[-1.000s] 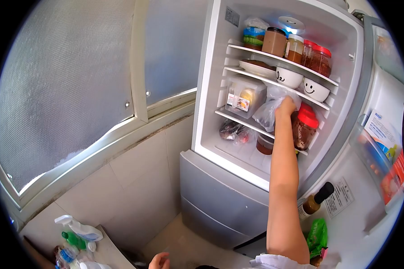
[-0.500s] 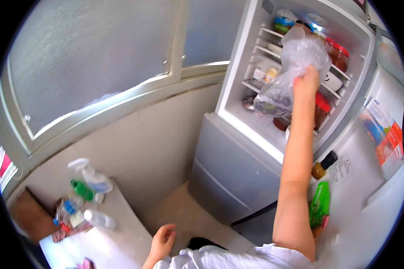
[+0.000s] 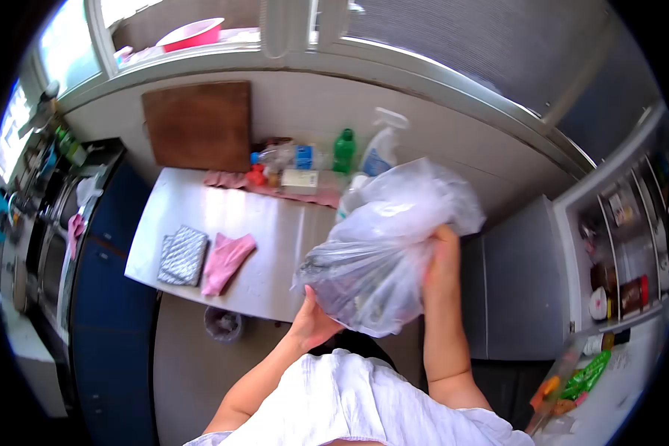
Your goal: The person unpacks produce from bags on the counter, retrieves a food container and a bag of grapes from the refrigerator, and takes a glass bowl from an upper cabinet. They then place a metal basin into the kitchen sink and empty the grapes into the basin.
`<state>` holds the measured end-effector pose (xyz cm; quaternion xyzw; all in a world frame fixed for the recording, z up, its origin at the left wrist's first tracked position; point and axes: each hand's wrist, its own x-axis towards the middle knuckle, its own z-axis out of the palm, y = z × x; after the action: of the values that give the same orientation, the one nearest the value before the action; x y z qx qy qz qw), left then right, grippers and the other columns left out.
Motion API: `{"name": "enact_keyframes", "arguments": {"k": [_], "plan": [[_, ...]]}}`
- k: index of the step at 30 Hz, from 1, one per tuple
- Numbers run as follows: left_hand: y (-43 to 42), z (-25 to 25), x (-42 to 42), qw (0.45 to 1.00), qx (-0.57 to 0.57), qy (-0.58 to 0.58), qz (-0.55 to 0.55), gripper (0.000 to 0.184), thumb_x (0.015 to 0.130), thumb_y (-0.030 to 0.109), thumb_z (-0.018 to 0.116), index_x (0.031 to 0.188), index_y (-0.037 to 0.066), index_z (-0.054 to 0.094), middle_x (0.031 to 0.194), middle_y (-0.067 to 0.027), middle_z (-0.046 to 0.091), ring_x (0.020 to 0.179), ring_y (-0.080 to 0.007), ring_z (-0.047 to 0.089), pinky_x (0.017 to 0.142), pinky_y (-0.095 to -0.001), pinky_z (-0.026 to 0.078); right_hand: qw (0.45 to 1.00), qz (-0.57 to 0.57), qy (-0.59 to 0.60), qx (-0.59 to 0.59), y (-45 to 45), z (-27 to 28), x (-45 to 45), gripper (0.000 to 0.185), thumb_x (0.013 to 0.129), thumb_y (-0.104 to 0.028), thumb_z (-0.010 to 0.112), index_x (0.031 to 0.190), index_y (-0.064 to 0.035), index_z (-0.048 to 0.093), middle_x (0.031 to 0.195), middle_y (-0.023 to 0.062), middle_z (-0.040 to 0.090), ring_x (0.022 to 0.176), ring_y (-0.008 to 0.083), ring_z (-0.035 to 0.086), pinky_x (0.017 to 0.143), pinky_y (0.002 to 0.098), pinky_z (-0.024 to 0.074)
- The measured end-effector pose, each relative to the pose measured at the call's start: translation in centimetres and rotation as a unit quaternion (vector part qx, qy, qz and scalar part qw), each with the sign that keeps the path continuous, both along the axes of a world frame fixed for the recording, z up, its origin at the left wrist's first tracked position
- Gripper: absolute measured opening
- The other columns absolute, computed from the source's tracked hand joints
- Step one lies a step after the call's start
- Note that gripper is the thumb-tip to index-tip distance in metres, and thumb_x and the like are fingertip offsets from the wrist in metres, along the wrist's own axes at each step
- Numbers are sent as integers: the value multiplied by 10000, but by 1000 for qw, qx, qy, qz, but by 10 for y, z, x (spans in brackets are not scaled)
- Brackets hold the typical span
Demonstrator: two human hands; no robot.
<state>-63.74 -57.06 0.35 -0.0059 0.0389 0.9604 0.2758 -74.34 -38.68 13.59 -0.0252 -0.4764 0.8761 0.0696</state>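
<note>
A translucent plastic bag (image 3: 372, 260) with dark contents hangs in front of my body, over the near right part of the table. My right hand (image 3: 442, 256) is closed round its gathered neck on the right side. At the bag's lower left, my left hand (image 3: 316, 323) grips the edge, its thumb on the plastic and its other fingers partly hidden beneath. What the bag contains cannot be made out through the plastic.
On the white table (image 3: 275, 245) lie a silver quilted pad (image 3: 184, 256) and a pink cloth (image 3: 228, 262). Behind them stand a green bottle (image 3: 343, 152), a spray bottle (image 3: 383, 145) and a wooden board (image 3: 198, 126). The fridge (image 3: 524, 282) is open at right; a bin (image 3: 224, 324) stands below.
The bag has come out of the fridge in my right hand and is now near the table. My left hand has moved onto it. The view has turned left.
</note>
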Motion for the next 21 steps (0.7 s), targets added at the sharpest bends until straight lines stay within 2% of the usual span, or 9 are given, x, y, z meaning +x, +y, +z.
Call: {"name": "enact_keyframes", "arguments": {"k": [3, 4, 8, 12, 14, 17, 19, 20, 21], "plan": [[-37, -28, 6, 981, -133, -95, 109, 719, 828, 523, 557, 1385, 145, 305, 1417, -76, 351, 1309, -264, 314, 1066, -502, 220, 989, 85, -91, -78, -46, -49, -25, 221, 783, -50, 467, 966, -4, 583, 958, 59, 599, 906, 172, 570, 818, 316, 461], [-47, -40, 5, 975, -128, -128, 127, 615, 851, 411, 586, 1352, 138, 357, 1375, -76, 409, 1272, -265, 368, 1059, -491, 237, 978, 129, -118, -114, -55, -64, -28, 226, 778, -46, 463, 968, -8, 580, 962, 60, 601, 912, 174, 570, 819, 319, 461], [-66, -64, -5, 961, -179, -115, 174, 528, 853, 237, 612, 1316, 145, 375, 1325, -60, 451, 1191, -255, 451, 1033, -482, 291, 978, 127, -133, -94, -57, -102, -43, 226, 764, -35, 446, 950, -19, 573, 942, 69, 605, 895, 177, 576, 812, 320, 460], [-68, -65, -18, 946, -241, -109, 189, 698, 823, 86, 643, 1355, 226, 215, 1324, -42, 388, 1171, -238, 455, 916, -479, 420, 985, 105, -121, -67, -34, -131, -60, 162, 715, -22, 449, 823, -44, 568, 847, 59, 604, 790, 162, 577, 703, 287, 466], [-70, -61, -24, 914, -350, -121, 169, 704, 812, 137, 674, 1351, 197, 225, 1320, -72, 389, 1159, -244, 461, 866, -452, 456, 989, 97, -107, -43, -23, -127, -56, 112, 678, -18, 468, 719, -67, 561, 747, 39, 593, 674, 146, 564, 612, 270, 457], [-85, -72, -31, 847, -513, -106, 90, 691, 836, 171, 649, 1365, 150, 206, 1295, -112, 407, 1108, -284, 500, 837, -446, 475, 987, 146, -61, 1, -9, -128, -40, 185, 706, -49, 522, 860, -43, 625, 809, 26, 628, 719, 114, 585, 656, 259, 463], [-91, -72, -33, 811, -579, -66, 54, 566, 856, 203, 622, 1298, 113, 280, 1126, -117, 490, 917, -248, 551, 711, -389, 496, 991, 117, -68, 8, -2, -127, -24, 236, 766, -120, 573, 982, -32, 607, 890, 18, 616, 805, 102, 568, 724, 259, 448], [-96, -73, -30, 791, -608, -46, 39, 509, 866, 219, 609, 1264, 94, 317, 1041, -120, 531, 822, -229, 576, 649, -361, 506, 987, 147, -70, 21, 22, -169, -24, 296, 810, -132, 574, 1089, -34, 571, 1004, 40, 617, 933, 126, 569, 862, 304, 437], [-103, -74, -27, 773, -633, -29, 17, 457, 876, 235, 595, 1230, 75, 354, 956, -122, 573, 726, -211, 601, 586, -333, 517, 978, 134, -143, 71, 38, -161, -1, 334, 830, -148, 577, 1150, -62, 536, 1075, 34, 595, 987, 120, 546, 893, 299, 415]]}}
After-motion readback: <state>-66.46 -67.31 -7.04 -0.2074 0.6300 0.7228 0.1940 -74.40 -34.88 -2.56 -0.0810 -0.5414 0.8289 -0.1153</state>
